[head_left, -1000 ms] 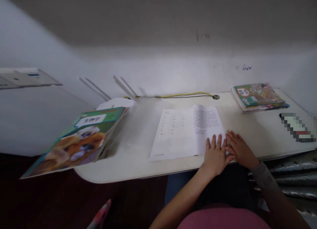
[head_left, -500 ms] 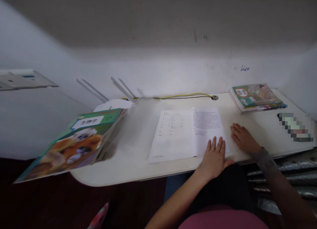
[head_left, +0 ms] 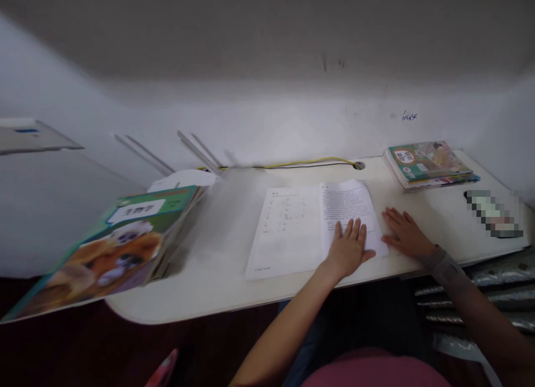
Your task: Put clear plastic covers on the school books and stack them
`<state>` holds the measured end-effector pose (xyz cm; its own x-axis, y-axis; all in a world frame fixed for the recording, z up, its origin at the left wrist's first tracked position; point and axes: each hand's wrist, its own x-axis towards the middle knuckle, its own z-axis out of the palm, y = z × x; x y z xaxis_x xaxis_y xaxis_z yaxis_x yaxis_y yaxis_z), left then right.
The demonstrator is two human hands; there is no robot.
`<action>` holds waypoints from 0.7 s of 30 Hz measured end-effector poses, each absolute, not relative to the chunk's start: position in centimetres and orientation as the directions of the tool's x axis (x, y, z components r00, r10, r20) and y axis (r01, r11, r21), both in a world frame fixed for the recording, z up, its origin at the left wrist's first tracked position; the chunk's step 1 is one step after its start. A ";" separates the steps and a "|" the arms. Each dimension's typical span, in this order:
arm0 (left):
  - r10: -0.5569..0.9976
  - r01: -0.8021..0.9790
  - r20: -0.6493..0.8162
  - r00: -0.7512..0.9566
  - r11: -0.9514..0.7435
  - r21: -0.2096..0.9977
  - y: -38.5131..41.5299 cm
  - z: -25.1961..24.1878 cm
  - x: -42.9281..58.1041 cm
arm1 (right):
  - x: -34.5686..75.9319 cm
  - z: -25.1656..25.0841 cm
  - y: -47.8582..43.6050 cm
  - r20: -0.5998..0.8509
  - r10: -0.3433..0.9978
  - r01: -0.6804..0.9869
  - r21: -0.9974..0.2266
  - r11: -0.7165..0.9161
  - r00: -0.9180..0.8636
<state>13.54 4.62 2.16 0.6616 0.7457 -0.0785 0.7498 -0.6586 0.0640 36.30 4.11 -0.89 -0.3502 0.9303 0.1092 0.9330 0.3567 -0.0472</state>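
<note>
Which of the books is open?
The white printed book in the middle, under the left hand, lies open. The orange-animal-cover pile at left and the far-right pile are shut.

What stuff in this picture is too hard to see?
Head view, the only one:
- Print in the open book: too small and blurry to read.
- Part of its right page: hidden under the left hand.
- Pixelled thing at the right end of the desk: blocks cover it.
- Book pile on the left: blurred, and its near corner is cut off by the picture's left edge.
</note>
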 end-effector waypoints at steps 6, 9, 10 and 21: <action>0.725 0.727 -0.048 0.687 -0.685 0.058 4.1 1.8 13.4 | 36.3 -1.0 4.1 0.101 0.930 0.932 -0.048 0.360 -0.354; 0.727 0.729 -0.050 0.685 -0.682 0.061 4.0 1.9 13.4 | 36.2 -0.9 4.1 0.105 0.928 0.930 -0.054 0.363 -0.357; 0.727 0.729 -0.054 0.684 -0.681 0.064 4.1 1.9 13.5 | 36.2 -0.9 4.1 0.106 0.929 0.931 -0.054 0.360 -0.354; 0.718 0.721 -0.069 0.693 -0.689 0.075 4.5 1.5 14.2 | 36.2 -1.0 4.2 0.086 0.931 0.931 -0.061 0.359 -0.354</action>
